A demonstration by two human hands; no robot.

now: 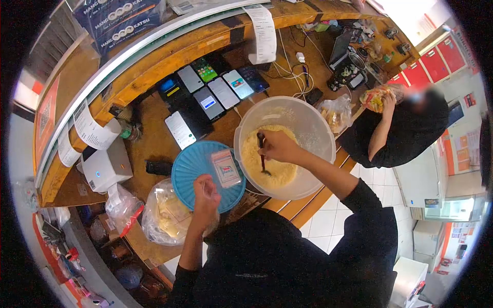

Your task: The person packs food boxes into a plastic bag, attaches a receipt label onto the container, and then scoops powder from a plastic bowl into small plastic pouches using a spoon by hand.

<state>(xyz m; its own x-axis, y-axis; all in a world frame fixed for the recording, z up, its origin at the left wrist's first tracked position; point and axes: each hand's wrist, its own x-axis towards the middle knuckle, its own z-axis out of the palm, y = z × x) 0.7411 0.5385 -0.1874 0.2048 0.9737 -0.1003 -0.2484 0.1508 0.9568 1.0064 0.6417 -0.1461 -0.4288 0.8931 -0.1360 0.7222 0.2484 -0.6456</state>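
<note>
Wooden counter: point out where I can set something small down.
Bare wood shows between the white printer and the nearest lone phone, beyond the black object. Crowded: the grouped phones and around the tub.

a loose black top (303,256) is worn, its sleeves (363,199) cut near the elbows, and by it a pale, unreadable marking (251,275) is borne; left hand (206,194) and right hand (277,146) are left bare

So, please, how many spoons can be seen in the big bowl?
1: the dark spoon, held in the right hand, its end in the yellow crumbs. Any buried there would be hidden.
</note>
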